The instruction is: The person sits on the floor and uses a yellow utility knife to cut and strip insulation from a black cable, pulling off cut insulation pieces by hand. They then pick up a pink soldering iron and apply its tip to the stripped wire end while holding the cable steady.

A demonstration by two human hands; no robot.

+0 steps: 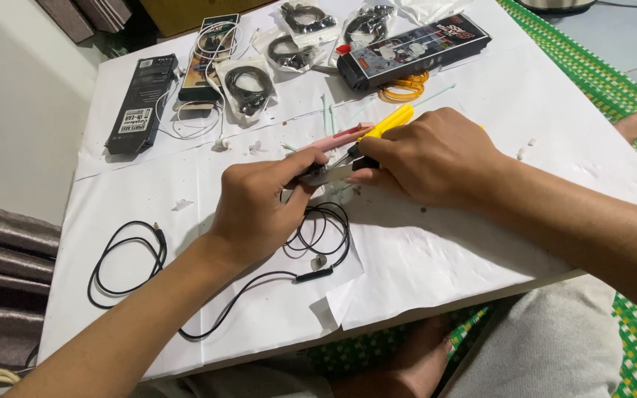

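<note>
A white paper-covered counter fills most of the view. On it, toward 12 o'clock, lies a long dark box with orange rings just beside its near edge; at 11 o'clock a second black box lies lengthwise, with bagged cables and a white earphone cord between the two. The right hand rests near the centre, its grip closed around a yellow-handled tool whose tip points to 9 o'clock. The left hand, just at 8 o'clock from it, pinches a small dark piece between thumb and fingertips, meeting the tool's tip; what exactly the piece is cannot be told. A pink strip lies touching above the hands. A black cable loops from 9 o'clock under the left wrist to coils at 6 o'clock of the hands. Small white scraps sit at 3 o'clock.
</note>
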